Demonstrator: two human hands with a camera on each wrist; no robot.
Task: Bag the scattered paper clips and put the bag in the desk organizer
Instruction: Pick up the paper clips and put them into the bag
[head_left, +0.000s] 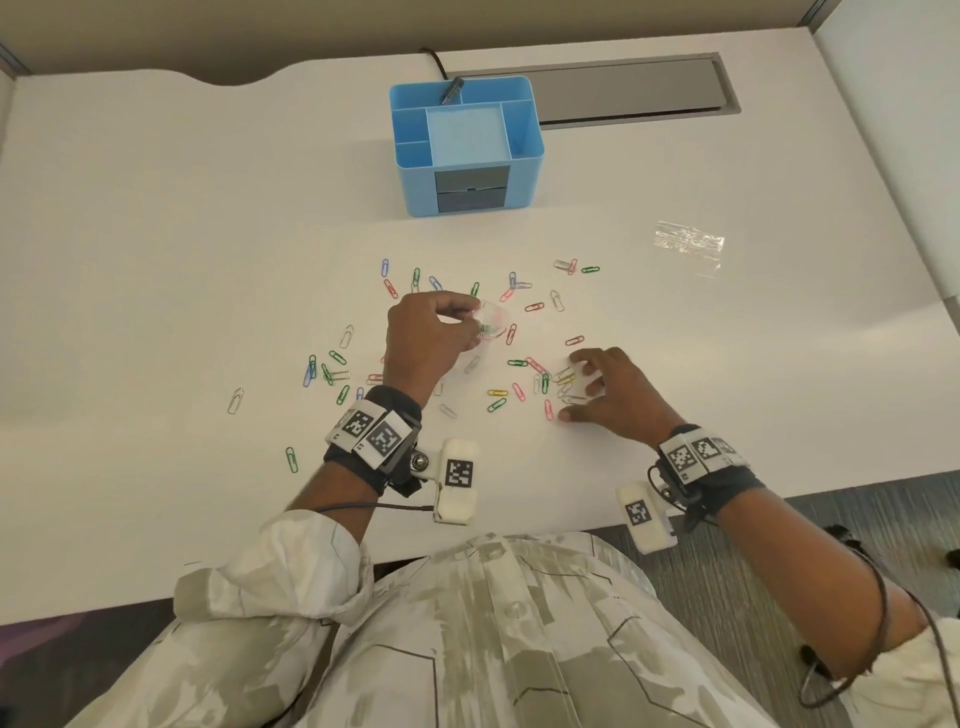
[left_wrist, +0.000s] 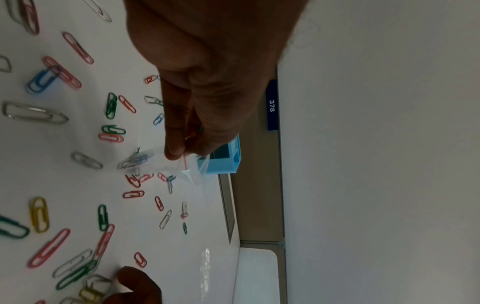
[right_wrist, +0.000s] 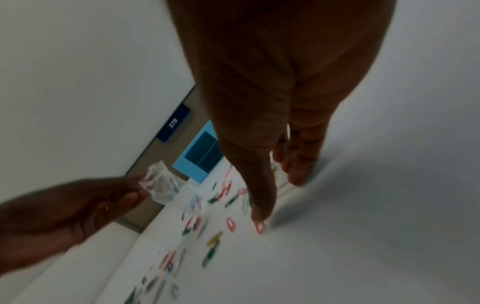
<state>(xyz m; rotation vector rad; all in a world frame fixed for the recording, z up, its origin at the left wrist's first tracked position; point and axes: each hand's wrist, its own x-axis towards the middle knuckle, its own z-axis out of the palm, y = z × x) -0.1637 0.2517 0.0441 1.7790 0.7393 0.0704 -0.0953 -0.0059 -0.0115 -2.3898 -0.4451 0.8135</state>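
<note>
- The left hand (head_left: 423, 332) pinches a small clear bag (head_left: 491, 322) by its mouth, just above the middle of the white surface (head_left: 156, 260); a few clips already sit inside it. The grip is thin film between fingertips (left_wrist: 172, 152), so I judge it could slip, or the mouth could fold flat, and the clips inside would spill back out.
- The right hand (head_left: 605, 392) lies spread and low over a knot of paper clips (head_left: 563, 382), fingers relaxed and thumb touching the surface, holding nothing that I can make out. Flat wire clips are hard to lift from a smooth top; a sweep may scatter them wider instead of gathering them.
- Most clips are not yet bagged. Strays lie well apart on the left, such as 1 grey clip (head_left: 235, 401) and 1 green clip (head_left: 292, 459) near the front edge, which a sleeve could knock to the floor.
- A second clear bag (head_left: 688, 244) lies flat at the far right, easy to overlook or brush away.
- The blue desk organizer (head_left: 524, 171) stands beyond the scatter; an overfull or unsealed bag may shed clips on the way to it.
</note>
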